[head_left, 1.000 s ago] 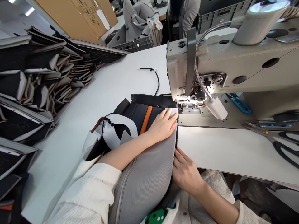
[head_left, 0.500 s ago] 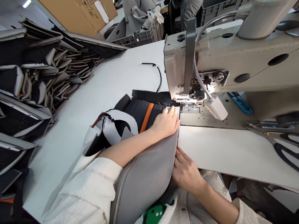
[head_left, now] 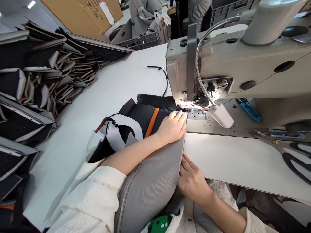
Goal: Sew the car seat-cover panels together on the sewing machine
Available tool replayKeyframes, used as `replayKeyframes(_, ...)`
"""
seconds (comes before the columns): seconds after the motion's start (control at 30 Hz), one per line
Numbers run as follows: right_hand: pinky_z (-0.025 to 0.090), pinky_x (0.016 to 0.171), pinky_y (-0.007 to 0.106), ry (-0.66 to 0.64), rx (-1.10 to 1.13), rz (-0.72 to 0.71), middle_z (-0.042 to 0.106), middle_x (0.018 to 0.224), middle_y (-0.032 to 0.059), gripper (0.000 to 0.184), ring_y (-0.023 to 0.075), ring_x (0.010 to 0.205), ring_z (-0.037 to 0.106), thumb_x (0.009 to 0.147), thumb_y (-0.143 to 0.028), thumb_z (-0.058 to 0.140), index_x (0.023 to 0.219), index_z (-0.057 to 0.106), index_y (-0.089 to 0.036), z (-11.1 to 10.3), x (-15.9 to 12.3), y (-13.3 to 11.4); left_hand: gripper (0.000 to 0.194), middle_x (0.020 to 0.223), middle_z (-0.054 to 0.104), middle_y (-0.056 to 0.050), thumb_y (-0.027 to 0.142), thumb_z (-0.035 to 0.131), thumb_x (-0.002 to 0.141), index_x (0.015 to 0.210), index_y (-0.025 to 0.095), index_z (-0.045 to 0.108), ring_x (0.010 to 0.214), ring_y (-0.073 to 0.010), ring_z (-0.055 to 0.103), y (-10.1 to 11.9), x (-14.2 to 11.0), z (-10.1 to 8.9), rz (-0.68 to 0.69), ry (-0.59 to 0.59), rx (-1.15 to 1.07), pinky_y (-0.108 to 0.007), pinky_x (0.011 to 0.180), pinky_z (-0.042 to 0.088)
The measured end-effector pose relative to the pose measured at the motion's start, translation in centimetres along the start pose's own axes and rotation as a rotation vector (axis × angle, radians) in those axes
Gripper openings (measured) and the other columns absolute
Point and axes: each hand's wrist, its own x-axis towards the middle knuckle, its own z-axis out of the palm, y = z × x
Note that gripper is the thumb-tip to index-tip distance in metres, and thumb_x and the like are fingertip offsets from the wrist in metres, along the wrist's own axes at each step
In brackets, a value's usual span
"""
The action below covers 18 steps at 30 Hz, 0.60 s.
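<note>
A padded grey mesh fabric piece (head_left: 155,174) runs from my lap up to the sewing machine (head_left: 201,97), its right edge leading to the presser foot. My left hand (head_left: 172,127) lies flat on its upper end, fingers stretched toward the needle area. Lower down, my right hand (head_left: 193,179) pinches the same edge, its fingertips partly hidden under the cloth. Beyond my left forearm, the work continues as dark padded fabric with an orange strip (head_left: 152,123) and folded white-backed flaps (head_left: 125,129). A black mesh band (head_left: 155,101) reaches under the machine head.
Large scissors (head_left: 279,144) and blue thread snips (head_left: 250,110) lie right of the needle. Stacked black and grey padded panels (head_left: 48,74) crowd the left. A black cord (head_left: 166,81) rests on the white table (head_left: 131,77). Behind stand a grey crate (head_left: 155,37) and a cardboard box (head_left: 85,16).
The machine appears slightly further left and lower in view. Both hands keep nearly the same places on the grey fabric, with the right hand shifted very slightly left.
</note>
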Motion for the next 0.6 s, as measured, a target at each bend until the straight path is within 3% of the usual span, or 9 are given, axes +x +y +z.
replayKeyframes(0.23,0.047,0.098,0.046,-0.008,-0.019,-0.008,0.067,0.090,0.0158,0.020,0.0300,0.107,0.057,0.078,-0.005,0.051,0.080,0.071,-0.011,-0.3,0.1,0.6,0.046,0.136,0.047,-0.013,0.030,0.033,0.091,0.129,0.008,0.047,0.103,-0.0266,0.048,0.3,0.5,0.2,-0.007,0.023,0.034,-0.037,0.080,0.045)
replayKeyframes(0.43,0.046,0.097,0.045,-0.048,-0.026,-0.014,0.067,0.086,0.0154,0.018,0.0286,0.103,0.058,0.076,-0.005,0.054,0.074,0.070,-0.012,-0.6,0.5,1.2,0.035,0.125,0.055,-0.014,0.023,0.036,0.089,0.112,0.009,0.058,0.098,-0.0248,0.052,0.4,1.4,0.6,-0.014,0.061,0.036,-0.035,0.082,0.046)
replayKeyframes(0.6,0.040,0.103,0.051,-0.110,-0.026,0.036,0.066,0.102,0.0134,0.022,0.0322,0.113,0.051,0.074,-0.009,0.061,0.093,0.070,-0.012,-1.0,-0.2,1.1,0.040,0.120,0.057,-0.017,0.028,0.029,0.094,0.114,0.006,0.056,0.111,-0.0259,0.052,0.4,-0.2,0.1,0.043,0.026,0.001,-0.037,0.093,0.045)
